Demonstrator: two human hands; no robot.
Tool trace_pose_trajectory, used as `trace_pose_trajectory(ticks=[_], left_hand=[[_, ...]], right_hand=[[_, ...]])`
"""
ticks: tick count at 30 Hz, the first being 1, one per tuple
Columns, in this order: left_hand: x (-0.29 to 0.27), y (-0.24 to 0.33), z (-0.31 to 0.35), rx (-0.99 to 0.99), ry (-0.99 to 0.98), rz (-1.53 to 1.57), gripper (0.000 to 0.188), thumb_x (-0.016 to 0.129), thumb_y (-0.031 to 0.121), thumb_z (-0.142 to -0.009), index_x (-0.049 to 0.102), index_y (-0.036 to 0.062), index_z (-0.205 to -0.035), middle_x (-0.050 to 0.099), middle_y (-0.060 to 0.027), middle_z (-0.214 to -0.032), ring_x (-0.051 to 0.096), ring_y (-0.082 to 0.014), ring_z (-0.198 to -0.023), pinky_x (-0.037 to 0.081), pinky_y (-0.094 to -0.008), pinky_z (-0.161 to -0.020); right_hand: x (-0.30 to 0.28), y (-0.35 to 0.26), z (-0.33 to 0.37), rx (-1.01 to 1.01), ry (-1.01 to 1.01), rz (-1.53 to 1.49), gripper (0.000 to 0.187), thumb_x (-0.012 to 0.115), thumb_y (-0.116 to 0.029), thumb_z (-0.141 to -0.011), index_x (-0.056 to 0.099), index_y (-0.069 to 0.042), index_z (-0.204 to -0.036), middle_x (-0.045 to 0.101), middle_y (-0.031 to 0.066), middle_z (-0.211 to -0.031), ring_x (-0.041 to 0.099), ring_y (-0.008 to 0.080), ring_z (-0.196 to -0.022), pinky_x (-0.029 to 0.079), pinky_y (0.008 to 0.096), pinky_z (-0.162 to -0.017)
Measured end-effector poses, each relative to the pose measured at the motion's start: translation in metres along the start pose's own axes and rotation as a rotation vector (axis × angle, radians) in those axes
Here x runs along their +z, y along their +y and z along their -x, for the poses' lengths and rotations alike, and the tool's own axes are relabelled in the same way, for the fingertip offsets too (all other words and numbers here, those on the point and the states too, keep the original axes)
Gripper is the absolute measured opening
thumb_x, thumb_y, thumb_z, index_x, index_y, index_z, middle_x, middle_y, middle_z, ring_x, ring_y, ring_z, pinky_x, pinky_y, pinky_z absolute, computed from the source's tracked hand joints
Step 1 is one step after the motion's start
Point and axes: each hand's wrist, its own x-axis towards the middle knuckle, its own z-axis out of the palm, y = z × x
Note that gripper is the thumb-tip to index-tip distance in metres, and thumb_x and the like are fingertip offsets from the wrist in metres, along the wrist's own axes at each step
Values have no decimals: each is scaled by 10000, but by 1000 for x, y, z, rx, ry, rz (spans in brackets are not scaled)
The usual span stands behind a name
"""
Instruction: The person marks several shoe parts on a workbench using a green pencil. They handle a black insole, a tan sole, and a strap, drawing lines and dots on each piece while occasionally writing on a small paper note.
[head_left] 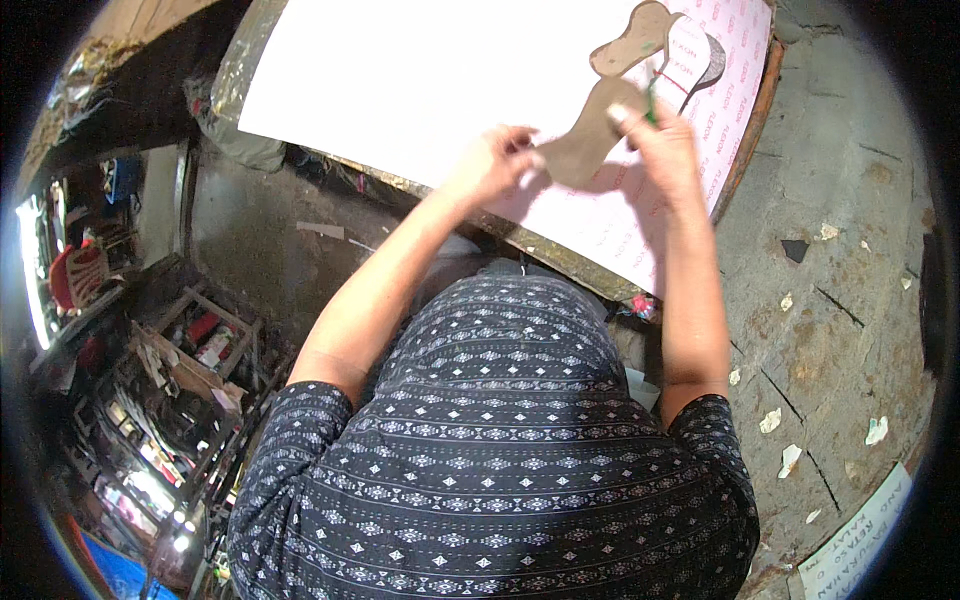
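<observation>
Matt, card-like cutout [587,145], smooth papery sheet [400,85], worn wooden table [754,132], matt cloth shirt [490,450], rough concrete floor [830,270], plastic chair [80,276]

Rough grey concrete [840,260] fills the right side; a red chair [84,274] sits far left.

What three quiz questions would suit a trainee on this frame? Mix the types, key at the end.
1. Multiple choice: what shows between the left hand and the right hand?
A) a round red lid
B) a curved, flat brown piece
C) a blue box

2. True or false: another brown piece lies farther from the person's body than the one between the hands.

3. Short answer: which hand is nearer to the slim green item?

Key:
1. B
2. True
3. The right hand
</observation>
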Motion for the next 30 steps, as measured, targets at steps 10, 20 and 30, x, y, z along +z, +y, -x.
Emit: trace_pose_trajectory(ticks=[10,20,30], left_hand=[[7,-64,60,623,163,-467,273,763,220,-891,708,65,-1109,653,-134,-1088,639,-353,-1017,538,-456,-885],[49,-56,62,443,286,-457,564,893,369,-724,715,91,-1182,622,-127,-1170,575,-353,-1094,475,-482,-936],[50,-59,64,358,308,-399,539,921,320,-689,729,89,-1136,628,-109,-1183,578,-345,-1101,470,-474,-963]], right_hand=[[40,95,59,-288,-378,945,398,653,-89,-896,675,-133,-1291,611,156,-1278,619,350,-1226,564,475,-980],[29,118,-80,-125,87,722,610,801,-343,-828,651,-172,-1394,606,133,-1234,681,314,-1088,549,449,-946],[28,128,-81,-186,33,670,607,839,-354,-805,683,-194,-1370,599,93,-1119,671,256,-1003,550,408,-892]])
